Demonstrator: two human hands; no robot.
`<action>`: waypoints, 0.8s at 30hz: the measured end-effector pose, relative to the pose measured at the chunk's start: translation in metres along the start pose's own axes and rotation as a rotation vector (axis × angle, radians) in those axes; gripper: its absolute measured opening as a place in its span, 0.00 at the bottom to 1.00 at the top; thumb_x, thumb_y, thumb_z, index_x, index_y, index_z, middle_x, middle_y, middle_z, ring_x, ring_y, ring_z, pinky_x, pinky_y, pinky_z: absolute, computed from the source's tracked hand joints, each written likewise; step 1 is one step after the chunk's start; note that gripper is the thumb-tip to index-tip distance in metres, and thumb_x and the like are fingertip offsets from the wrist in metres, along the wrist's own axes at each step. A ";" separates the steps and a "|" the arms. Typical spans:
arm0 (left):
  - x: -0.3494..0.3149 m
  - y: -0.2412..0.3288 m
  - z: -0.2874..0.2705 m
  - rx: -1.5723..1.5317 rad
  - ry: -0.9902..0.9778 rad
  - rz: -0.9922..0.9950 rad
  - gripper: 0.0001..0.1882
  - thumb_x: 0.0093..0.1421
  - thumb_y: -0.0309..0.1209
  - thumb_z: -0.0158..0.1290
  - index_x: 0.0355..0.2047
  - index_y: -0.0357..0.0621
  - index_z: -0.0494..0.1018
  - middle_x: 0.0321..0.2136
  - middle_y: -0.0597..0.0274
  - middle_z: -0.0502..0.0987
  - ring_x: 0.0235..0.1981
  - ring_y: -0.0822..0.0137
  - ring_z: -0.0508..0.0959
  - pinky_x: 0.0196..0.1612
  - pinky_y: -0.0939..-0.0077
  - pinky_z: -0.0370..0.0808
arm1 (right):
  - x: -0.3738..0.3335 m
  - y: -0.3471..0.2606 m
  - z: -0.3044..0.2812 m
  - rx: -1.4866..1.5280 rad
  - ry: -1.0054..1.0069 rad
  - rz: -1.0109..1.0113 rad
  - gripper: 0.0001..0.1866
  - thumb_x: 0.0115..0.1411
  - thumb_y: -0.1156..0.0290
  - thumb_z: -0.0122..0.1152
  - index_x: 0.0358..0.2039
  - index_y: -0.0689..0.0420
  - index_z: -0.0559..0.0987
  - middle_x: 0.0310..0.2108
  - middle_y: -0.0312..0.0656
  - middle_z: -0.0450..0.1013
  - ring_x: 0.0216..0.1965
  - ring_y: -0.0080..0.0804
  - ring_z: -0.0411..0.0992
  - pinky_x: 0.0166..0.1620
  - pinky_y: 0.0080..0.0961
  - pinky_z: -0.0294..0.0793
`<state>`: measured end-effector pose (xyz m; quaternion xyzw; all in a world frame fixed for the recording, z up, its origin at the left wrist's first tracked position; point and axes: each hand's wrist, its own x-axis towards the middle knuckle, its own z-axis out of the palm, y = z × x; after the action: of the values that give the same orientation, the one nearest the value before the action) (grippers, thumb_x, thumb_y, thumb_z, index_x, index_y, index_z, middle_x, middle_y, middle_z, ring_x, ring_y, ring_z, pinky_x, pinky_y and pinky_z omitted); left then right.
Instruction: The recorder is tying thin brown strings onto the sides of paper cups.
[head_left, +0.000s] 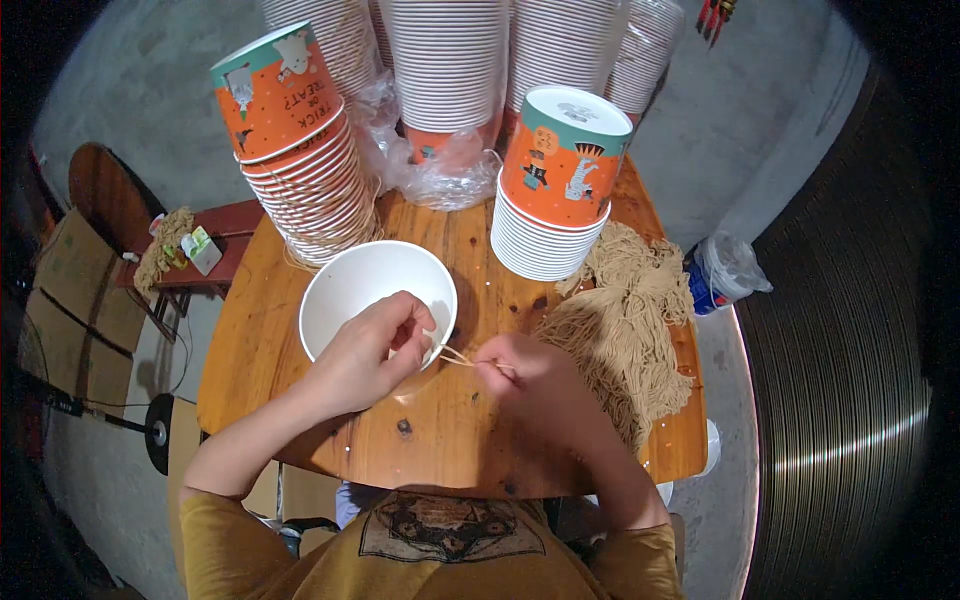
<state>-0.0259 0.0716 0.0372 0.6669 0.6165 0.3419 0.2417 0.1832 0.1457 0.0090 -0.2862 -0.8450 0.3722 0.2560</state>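
A white-lined paper bucket [325, 290] stands with its mouth up on the table before me. My left hand [375, 350] reaches over its near rim. Its thumb and fingers are curled together at the inside of the right wall; what they pinch, if anything, is hidden. Two strands of thin tan cord [455, 356] run from the bucket's right rim to my right hand [525, 375]. That hand, slightly blurred, is closed on the cord just right of the bucket.
Upside-down stacks of orange paper buckets stand behind left [275, 95] and right [565, 170], the left one with cords hanging on it. A heap of tan cords [640, 320] covers the table's right side. Tall bagged stacks [447, 60] and crumpled clear plastic [440, 180] line the back.
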 end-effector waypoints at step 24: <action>-0.031 -0.014 -0.025 0.434 -0.050 0.498 0.08 0.52 0.30 0.57 0.31 0.43 0.70 0.34 0.59 0.70 0.45 0.57 0.70 0.52 0.62 0.64 | 0.072 0.000 0.018 -0.236 -0.025 -0.381 0.05 0.56 0.73 0.57 0.31 0.60 0.74 0.27 0.47 0.71 0.30 0.47 0.72 0.33 0.36 0.71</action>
<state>-0.0540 0.0404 0.0380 0.8412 0.4869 0.2345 0.0179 0.1209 0.1859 0.0141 -0.1447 -0.9246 0.2191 0.2759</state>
